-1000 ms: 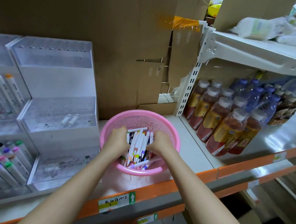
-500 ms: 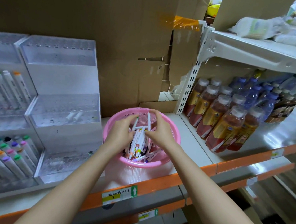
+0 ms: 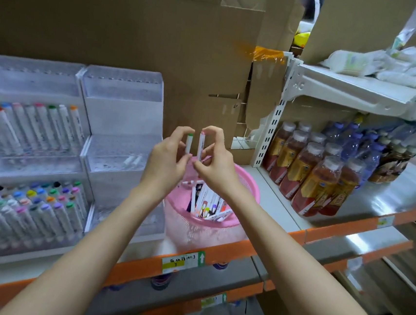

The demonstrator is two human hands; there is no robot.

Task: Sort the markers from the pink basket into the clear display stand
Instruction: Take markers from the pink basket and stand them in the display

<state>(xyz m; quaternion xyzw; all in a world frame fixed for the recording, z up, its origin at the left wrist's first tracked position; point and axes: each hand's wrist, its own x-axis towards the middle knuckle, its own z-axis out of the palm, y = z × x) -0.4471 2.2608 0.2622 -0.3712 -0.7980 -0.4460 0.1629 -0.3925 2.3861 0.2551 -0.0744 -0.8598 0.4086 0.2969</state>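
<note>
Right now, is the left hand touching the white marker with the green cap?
Touching. In the head view the left hand pinches the white green-capped marker between its fingers.

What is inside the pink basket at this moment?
A jumbled pile of white markers with coloured caps fills the basket. The right hand and its wrist cover the far part, and the basket's floor is hidden under the pile.

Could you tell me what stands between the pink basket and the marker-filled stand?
In the head view, a nearly empty clear display stand with two markers on its middle tier.
</note>
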